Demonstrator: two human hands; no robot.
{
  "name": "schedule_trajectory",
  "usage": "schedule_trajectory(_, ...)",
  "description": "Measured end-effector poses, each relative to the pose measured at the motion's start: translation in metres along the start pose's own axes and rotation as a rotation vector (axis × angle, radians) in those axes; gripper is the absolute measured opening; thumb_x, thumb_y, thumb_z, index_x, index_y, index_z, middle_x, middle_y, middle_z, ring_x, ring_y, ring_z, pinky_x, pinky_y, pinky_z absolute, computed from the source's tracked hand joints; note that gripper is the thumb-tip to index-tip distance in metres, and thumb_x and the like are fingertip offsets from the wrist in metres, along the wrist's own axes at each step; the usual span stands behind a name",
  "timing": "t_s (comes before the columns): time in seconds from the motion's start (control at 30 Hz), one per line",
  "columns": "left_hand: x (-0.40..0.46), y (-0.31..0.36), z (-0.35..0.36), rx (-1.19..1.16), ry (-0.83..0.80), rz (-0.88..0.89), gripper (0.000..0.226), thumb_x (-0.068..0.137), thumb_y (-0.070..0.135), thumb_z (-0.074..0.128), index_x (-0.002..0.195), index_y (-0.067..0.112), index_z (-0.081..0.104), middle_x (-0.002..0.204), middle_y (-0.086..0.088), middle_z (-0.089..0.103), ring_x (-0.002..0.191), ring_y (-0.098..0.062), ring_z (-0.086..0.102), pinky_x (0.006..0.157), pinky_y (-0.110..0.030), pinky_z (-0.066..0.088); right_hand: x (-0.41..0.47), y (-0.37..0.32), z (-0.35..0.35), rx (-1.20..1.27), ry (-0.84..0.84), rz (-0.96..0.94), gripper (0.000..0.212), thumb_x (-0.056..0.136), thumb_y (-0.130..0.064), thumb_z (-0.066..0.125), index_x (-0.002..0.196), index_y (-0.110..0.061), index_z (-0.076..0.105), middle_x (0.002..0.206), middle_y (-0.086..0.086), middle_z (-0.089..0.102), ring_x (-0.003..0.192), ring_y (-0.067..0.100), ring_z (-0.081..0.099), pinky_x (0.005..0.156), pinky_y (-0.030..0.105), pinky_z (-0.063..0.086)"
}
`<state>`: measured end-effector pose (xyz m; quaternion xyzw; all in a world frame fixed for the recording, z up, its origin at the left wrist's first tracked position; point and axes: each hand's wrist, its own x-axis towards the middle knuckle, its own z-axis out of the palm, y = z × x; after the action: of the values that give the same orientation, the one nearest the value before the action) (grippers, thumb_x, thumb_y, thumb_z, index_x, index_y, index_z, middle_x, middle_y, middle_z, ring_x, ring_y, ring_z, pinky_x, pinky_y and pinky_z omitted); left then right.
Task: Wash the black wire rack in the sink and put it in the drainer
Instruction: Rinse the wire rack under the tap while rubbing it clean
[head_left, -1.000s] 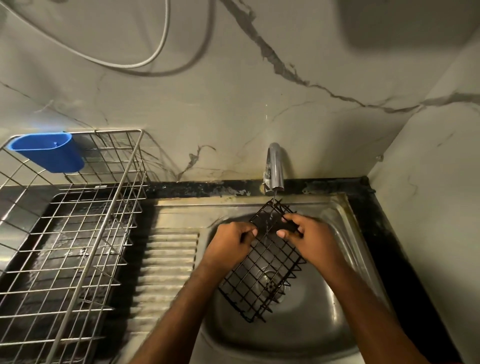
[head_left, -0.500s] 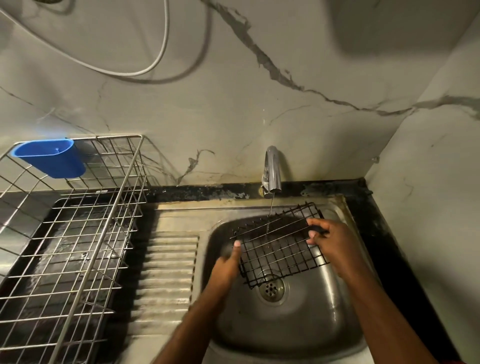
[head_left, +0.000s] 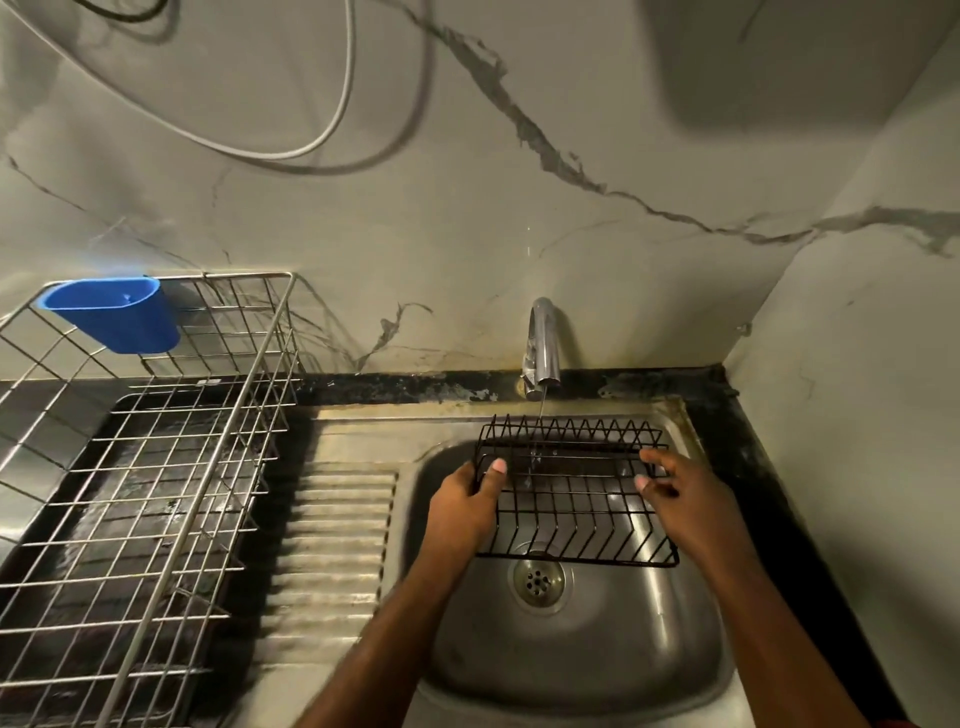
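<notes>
Head view, one entry: black rectangular wire rack, which we hold over the stainless steel sink basin, long axis running 9 to 3 o'clock, under the thin stream from the chrome tap. Our left hand grips the 9 o'clock end, thumb curled over the wires. Our right hand sits at the 3 o'clock end with fingers spread; we cannot tell whether they clamp. The silver wire drainer lies well apart at 9 o'clock, so we judge the left hand nearer for the transfer.
</notes>
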<state>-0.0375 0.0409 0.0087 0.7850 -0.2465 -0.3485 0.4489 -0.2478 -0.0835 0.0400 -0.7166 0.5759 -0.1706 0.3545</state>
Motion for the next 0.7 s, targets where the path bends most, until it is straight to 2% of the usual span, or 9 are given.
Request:
schedule_trajectory(0.1,0.000,0.008,0.006,0.016,-0.021,0.007,0.057,0.098,0.055,0.055,0.141,0.016,0.057,0.130,0.000,0.066,0.127,-0.020,0.058,0.106,-0.036,0.045,-0.003,0.002,-0.008,0.001,0.021,0.001,0.034,0.093,-0.023,0.066,0.127,-0.022,0.064,0.116,0.008,0.070,0.094,0.013,0.061,0.081,0.026,0.042)
schedule_trajectory(0.13,0.001,0.009,0.008,0.012,-0.028,0.016,0.056,0.098,0.055,0.056,0.140,0.018,0.058,0.131,0.000,0.066,0.127,-0.020,0.058,0.107,-0.037,0.044,-0.004,0.002,-0.010,-0.004,0.034,-0.001,0.032,0.093,-0.022,0.066,0.125,-0.021,0.065,0.116,0.007,0.070,0.092,0.011,0.059,0.081,0.025,0.041)
schedule_trajectory(0.2,0.000,0.014,0.011,0.009,-0.047,0.020,0.051,0.097,0.056,0.057,0.132,0.020,0.063,0.120,0.005,0.068,0.121,-0.018,0.060,0.102,-0.034,0.045,-0.007,0.005,-0.015,-0.018,0.051,-0.005,0.030,0.093,-0.022,0.066,0.123,-0.022,0.067,0.116,0.006,0.070,0.096,0.014,0.062,0.081,0.024,0.042)
schedule_trajectory(0.3,0.000,0.018,0.017,-0.011,-0.045,0.017,0.062,0.089,0.066,0.059,0.131,0.020,0.063,0.122,0.004,0.069,0.119,-0.016,0.061,0.105,-0.038,0.047,-0.009,0.010,-0.022,-0.027,0.062,-0.027,0.026,0.093,-0.023,0.066,0.119,-0.022,0.069,0.115,0.003,0.071,0.098,0.014,0.064,0.083,0.023,0.043)
schedule_trajectory(0.43,-0.004,0.024,0.021,0.001,-0.055,0.027,0.029,0.097,0.051,0.060,0.112,0.028,0.069,0.095,0.016,0.068,0.099,-0.007,0.064,0.090,-0.030,0.046,-0.008,0.015,-0.030,-0.080,0.078,-0.065,0.024,0.094,-0.025,0.065,0.118,-0.023,0.070,0.111,0.002,0.072,0.094,0.012,0.063,0.081,0.022,0.043)
schedule_trajectory(0.53,-0.009,0.030,0.022,0.010,-0.068,0.016,0.020,0.097,0.051,0.061,0.096,0.033,0.067,0.083,0.017,0.064,0.084,0.004,0.058,0.083,-0.028,0.043,-0.007,0.017,-0.035,-0.106,0.086,-0.074,0.024,0.095,-0.026,0.063,0.117,-0.022,0.070,0.109,0.002,0.072,0.094,0.014,0.065,0.079,0.022,0.043)
schedule_trajectory(0.6,-0.011,0.029,0.023,0.010,-0.073,0.006,0.020,0.097,0.052,0.061,0.083,0.036,0.062,0.080,0.017,0.063,0.081,0.003,0.057,0.083,-0.028,0.043,-0.006,0.020,-0.036,-0.113,0.094,-0.083,0.023,0.095,-0.026,0.063,0.116,-0.021,0.071,0.107,0.002,0.073,0.095,0.016,0.067,0.079,0.022,0.043)
schedule_trajectory(0.7,-0.013,0.027,0.025,0.002,-0.073,0.017,0.022,0.096,0.053,0.061,0.079,0.040,0.060,0.083,0.017,0.064,0.087,-0.004,0.060,0.088,-0.031,0.046,-0.006,0.024,-0.037,-0.114,0.096,-0.099,0.022,0.094,-0.025,0.064,0.114,-0.021,0.072,0.106,0.002,0.074,0.092,0.015,0.067,0.078,0.022,0.044)
